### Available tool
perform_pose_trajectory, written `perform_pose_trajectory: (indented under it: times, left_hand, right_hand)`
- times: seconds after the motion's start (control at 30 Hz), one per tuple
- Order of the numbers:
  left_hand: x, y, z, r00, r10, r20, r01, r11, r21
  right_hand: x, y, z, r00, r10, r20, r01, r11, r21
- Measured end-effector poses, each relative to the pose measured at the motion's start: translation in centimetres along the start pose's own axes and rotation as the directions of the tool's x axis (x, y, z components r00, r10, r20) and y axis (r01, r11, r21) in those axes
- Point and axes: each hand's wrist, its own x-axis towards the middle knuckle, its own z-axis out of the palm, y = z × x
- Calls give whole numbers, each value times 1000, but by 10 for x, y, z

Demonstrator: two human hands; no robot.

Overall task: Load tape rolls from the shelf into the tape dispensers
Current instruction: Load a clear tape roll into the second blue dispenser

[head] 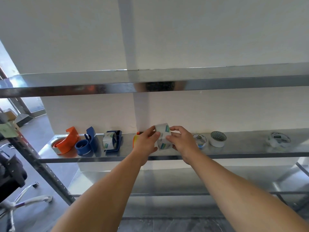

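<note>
Both hands are on the clear packing-tape roll with green-and-white label [163, 136], left hand [146, 142] and right hand [181, 141] pinching its sides, just above the steel shelf [234, 150], centre. It could slip and roll off the near edge. Label looks like "deli", kinda blurry.

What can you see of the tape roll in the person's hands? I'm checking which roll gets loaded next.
The tape roll is clear packing tape, glossy, with green-and-white label patches and grey lettering on its outer wrap. It is lifted off the metal shelf, its broad band facing the camera. The left hand pinches its left edge, and the right hand curls round its right side. Its core is hidden.
</note>
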Motion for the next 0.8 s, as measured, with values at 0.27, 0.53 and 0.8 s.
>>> perform_pose_trajectory:
  times: [0.27, 0.53, 0.8]
  left_hand:
    - [-2, -5, 4, 999, 37, -18, -37, 999, 11]
    - [-4, 0, -2, 999, 54, -2, -54, 999, 7]
    - [13, 21, -11, 966, 255, -47, -229, 923, 309]
  right_hand:
    - [5, -7, 2, 997, 67, -36, -64, 995, 73]
    - [13, -14, 6, 994, 95, -50, -90, 990, 105]
    - [12, -11, 10, 1000, 5, 18, -5, 1000, -4]
